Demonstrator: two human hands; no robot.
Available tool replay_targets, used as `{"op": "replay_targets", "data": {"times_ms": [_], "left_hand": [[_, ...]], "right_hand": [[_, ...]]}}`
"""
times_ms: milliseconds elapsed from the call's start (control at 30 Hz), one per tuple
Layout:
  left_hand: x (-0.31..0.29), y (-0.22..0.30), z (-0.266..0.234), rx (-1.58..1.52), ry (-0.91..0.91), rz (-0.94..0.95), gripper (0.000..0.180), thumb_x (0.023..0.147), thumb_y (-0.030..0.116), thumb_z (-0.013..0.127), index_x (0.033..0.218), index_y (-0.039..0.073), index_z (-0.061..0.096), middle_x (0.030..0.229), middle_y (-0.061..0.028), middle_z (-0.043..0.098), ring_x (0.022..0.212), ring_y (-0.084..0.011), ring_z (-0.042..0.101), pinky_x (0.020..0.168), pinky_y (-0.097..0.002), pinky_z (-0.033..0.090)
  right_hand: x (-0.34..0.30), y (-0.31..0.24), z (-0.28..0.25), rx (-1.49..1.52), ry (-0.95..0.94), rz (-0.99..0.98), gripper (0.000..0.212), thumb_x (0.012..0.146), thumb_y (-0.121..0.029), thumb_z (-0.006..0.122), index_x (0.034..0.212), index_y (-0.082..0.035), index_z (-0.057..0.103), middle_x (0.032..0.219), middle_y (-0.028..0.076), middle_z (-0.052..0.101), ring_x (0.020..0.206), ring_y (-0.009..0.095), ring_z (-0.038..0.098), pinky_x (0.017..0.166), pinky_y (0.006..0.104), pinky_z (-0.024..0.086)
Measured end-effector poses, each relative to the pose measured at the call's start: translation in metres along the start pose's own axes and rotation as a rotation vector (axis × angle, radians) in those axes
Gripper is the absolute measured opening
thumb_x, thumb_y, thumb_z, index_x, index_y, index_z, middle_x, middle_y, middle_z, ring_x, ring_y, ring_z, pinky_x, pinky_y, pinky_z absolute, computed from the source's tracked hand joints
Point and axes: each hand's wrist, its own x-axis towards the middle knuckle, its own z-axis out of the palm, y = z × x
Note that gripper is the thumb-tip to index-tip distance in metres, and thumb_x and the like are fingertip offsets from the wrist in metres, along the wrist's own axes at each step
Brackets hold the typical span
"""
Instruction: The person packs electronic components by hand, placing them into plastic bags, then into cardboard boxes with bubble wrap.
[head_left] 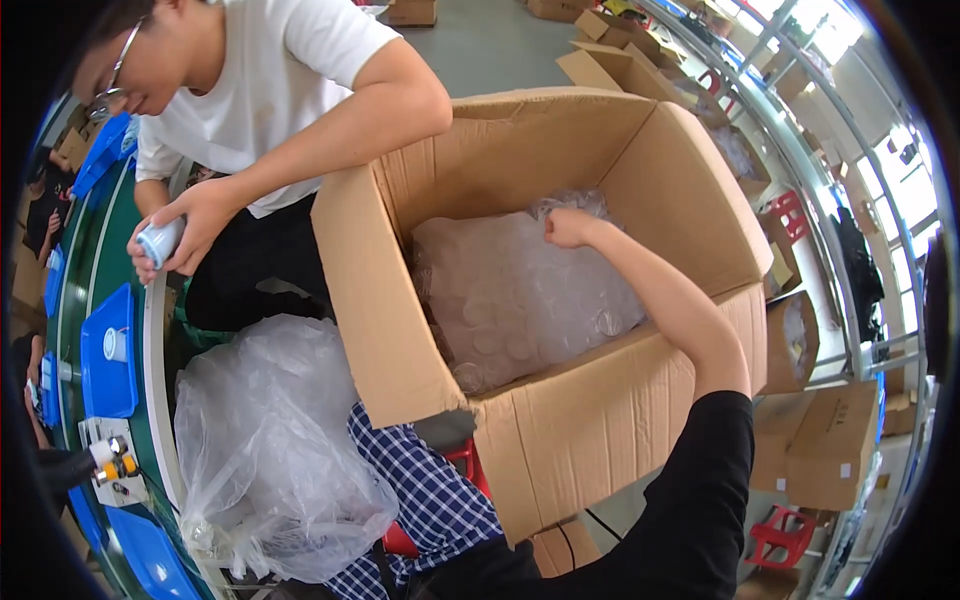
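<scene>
In the middle stands a large open cardboard box (600,430), its flaps spread outward. Inside lies a clear plastic bag (520,290), and round, clear pieces show faintly through its film. My right arm reaches in from the lower right. With its fingers curled, my right hand (570,228) is closed on the bag near the box's far wall, where the film is bunched. The fingertips are partly turned away. My left hand is not in view. Left of the box sits another big, puffed clear plastic bag (285,430), its contents too blurred to make out.
At the upper left a person in a white shirt (250,60) holds a small light-blue cylinder (160,242) in both hands. Blue trays (110,385) stand along a green conveyor (140,330). Cardboard cartons (830,440), a red stool (782,537) and metal racks line the right side.
</scene>
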Motion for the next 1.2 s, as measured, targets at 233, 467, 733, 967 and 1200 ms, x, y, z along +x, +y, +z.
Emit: {"op": "replay_targets", "data": {"times_ms": [233, 467, 733, 967, 1200], "left_hand": [[-0.025, -0.053, -0.018, 0.582, 0.067, -0.593, 0.016, 0.079, 0.003, 0.055, 0.091, -0.008, 0.057, 0.084, -0.0193, 0.057, 0.07, -0.0322, 0.055, 0.064, -0.0389, 0.046], [-0.066, -0.054, -0.022, 0.415, 0.642, -1.266, 0.017, 0.084, 0.006, 0.062, 0.099, 0.0, 0.058, 0.101, -0.0108, 0.061, 0.091, -0.0178, 0.057, 0.082, -0.0301, 0.043], [-0.091, -0.055, -0.035, 0.491, 0.668, -1.269, 0.013, 0.085, 0.006, 0.061, 0.096, 0.001, 0.057, 0.093, -0.0091, 0.06, 0.087, -0.0164, 0.056, 0.079, -0.028, 0.043], [-0.111, -0.052, -0.045, 0.542, 0.729, -1.205, 0.013, 0.084, 0.004, 0.06, 0.097, 0.0, 0.058, 0.092, -0.0101, 0.063, 0.084, -0.0165, 0.059, 0.076, -0.0276, 0.045], [-0.101, -0.072, -0.05, 0.309, 0.691, -0.853, 0.016, 0.085, 0.008, 0.054, 0.1, 0.004, 0.06, 0.099, -0.008, 0.058, 0.092, -0.0195, 0.058, 0.082, -0.0309, 0.041]], "right_hand": [[-0.027, 0.099, 0.029, -0.394, -0.303, 0.397, 0.038, 0.074, -0.029, 0.061, 0.102, -0.005, 0.064, 0.113, 0.012, 0.06, 0.105, 0.028, 0.057, 0.087, 0.0401, 0.047], [-0.042, 0.145, 0.07, -0.184, -0.816, 0.699, 0.07, 0.07, -0.034, 0.073, 0.127, -0.004, 0.045, 0.123, 0.012, 0.054, 0.111, 0.027, 0.054, 0.09, 0.0367, 0.046], [-0.063, 0.139, 0.071, -0.206, -0.39, 0.662, 0.098, 0.06, -0.035, 0.081, 0.133, 0.003, 0.028, 0.124, 0.022, 0.051, 0.111, 0.029, 0.054, 0.091, 0.0401, 0.046], [-0.045, 0.112, 0.009, 0.068, -0.519, 0.557, 0.091, 0.055, -0.035, 0.082, 0.12, 0.006, 0.034, 0.089, 0.019, 0.06, 0.063, 0.023, 0.062, 0.04, 0.0335, 0.05], [-0.124, -0.025, -0.091, 1.19, 0.034, 0.043, 0.057, 0.073, -0.029, 0.074, 0.112, -0.003, 0.042, 0.09, 0.005, 0.058, 0.088, 0.011, 0.057, 0.078, 0.0237, 0.046]]}}
